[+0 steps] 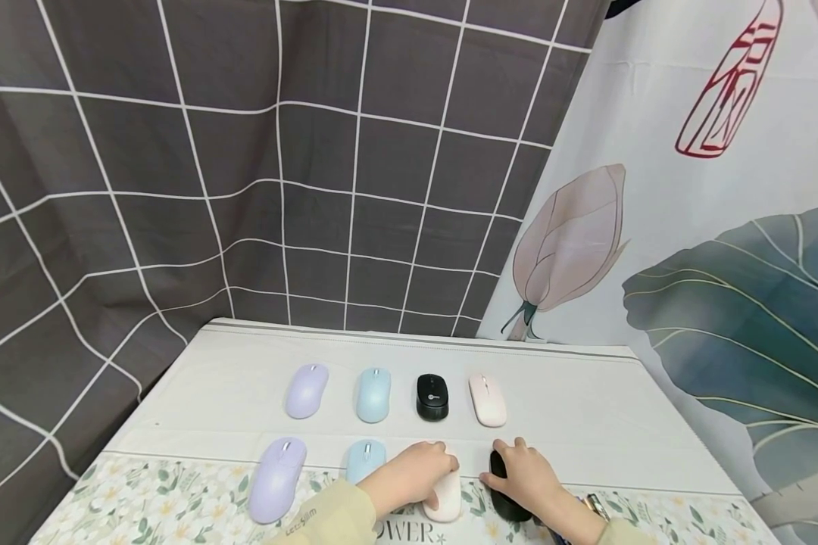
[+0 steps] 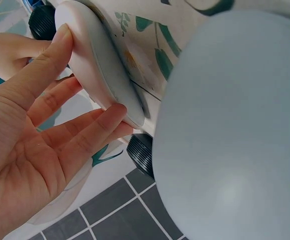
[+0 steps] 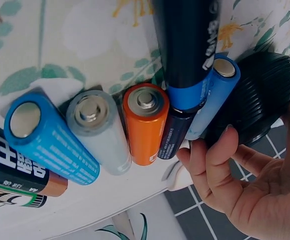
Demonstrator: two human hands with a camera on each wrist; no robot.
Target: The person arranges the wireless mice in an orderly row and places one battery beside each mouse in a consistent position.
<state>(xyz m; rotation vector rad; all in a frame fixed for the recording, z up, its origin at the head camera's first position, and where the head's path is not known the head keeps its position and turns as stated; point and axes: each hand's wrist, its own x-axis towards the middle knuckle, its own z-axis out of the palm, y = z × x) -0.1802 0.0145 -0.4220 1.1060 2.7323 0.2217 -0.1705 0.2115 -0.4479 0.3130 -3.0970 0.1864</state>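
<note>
A pale pink computer mouse (image 1: 448, 499) lies on the flowered front part of the table, and my left hand (image 1: 416, 473) grips it by its sides. The left wrist view shows the thumb on one side of this mouse (image 2: 97, 60) and fingertips on the other. To its right, my right hand (image 1: 526, 477) holds a black mouse (image 1: 507, 509), partly covered by the fingers. That ribbed black mouse (image 3: 259, 95) shows beside the curled fingers in the right wrist view. Left of my left hand are a light blue mouse (image 1: 366, 459), partly hidden by the arm, and a purple mouse (image 1: 277, 481).
Behind stands a row of mice: purple (image 1: 307, 390), light blue (image 1: 373, 395), black (image 1: 432, 397) and pale pink (image 1: 487, 400). Several batteries, including an orange one (image 3: 147, 125), and a dark cylinder with a blue band (image 3: 187, 55) appear close in the right wrist view.
</note>
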